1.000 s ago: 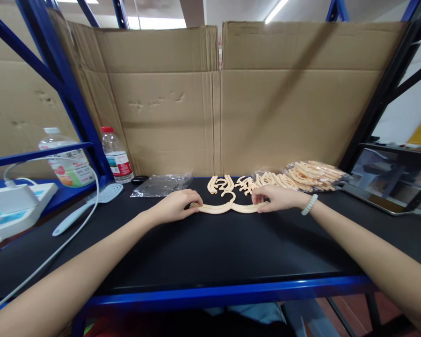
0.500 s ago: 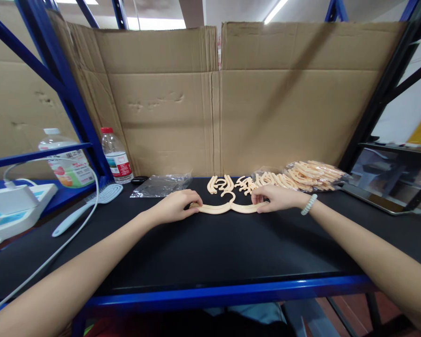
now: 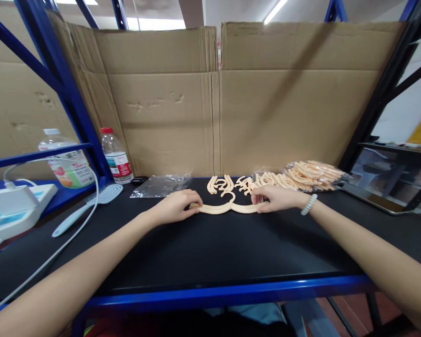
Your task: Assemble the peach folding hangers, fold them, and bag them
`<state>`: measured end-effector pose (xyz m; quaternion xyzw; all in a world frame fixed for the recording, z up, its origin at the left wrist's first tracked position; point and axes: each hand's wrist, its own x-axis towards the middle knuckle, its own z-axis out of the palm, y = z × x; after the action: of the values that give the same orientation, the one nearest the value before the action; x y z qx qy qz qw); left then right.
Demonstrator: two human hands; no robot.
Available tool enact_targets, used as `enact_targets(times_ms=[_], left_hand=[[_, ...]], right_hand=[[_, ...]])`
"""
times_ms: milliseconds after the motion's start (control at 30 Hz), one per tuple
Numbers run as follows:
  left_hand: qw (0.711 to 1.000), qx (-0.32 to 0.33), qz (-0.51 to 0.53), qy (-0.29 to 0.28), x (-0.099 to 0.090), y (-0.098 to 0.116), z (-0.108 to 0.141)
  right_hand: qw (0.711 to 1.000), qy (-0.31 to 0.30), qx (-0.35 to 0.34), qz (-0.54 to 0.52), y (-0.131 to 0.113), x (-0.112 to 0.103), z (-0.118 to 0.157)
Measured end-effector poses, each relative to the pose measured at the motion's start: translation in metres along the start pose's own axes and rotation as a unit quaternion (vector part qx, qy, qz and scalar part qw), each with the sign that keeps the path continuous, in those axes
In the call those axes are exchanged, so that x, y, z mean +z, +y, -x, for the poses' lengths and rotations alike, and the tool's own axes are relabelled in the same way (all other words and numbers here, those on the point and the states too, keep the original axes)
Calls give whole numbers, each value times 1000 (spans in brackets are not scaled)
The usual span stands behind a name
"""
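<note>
A cream hanger (image 3: 215, 209) with its hook pointing away from me lies on the black table (image 3: 203, 252). My left hand (image 3: 177, 206) pinches its left end between thumb and fingers. The right end is gripped the same way by my right hand (image 3: 272, 197), which has a pale beaded band at the wrist. Just behind the hanger are loose cream pieces (image 3: 228, 183), some curved and some hook-shaped. More pieces spread to the right, partly behind my right hand, beside a clear bag of such pieces (image 3: 312, 175).
An empty clear bag (image 3: 161, 185), a red-capped bottle (image 3: 117, 161), a pale hairbrush (image 3: 87, 206) and a white cable (image 3: 72, 236) are at the left. A power strip (image 3: 31, 213) lies farther left. Cardboard (image 3: 168, 103) stands behind; a dark tray (image 3: 375, 200) is at right.
</note>
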<state>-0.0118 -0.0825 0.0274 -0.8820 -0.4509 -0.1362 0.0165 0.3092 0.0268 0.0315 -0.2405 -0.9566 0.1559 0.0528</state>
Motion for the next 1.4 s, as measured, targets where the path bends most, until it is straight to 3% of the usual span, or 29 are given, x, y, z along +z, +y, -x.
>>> enact_targets(times_ms=[1400], left_hand=[[1000, -2, -17, -7, -2, 2, -1]], right_hand=[[1000, -3, 0, 3, 1, 2, -1]])
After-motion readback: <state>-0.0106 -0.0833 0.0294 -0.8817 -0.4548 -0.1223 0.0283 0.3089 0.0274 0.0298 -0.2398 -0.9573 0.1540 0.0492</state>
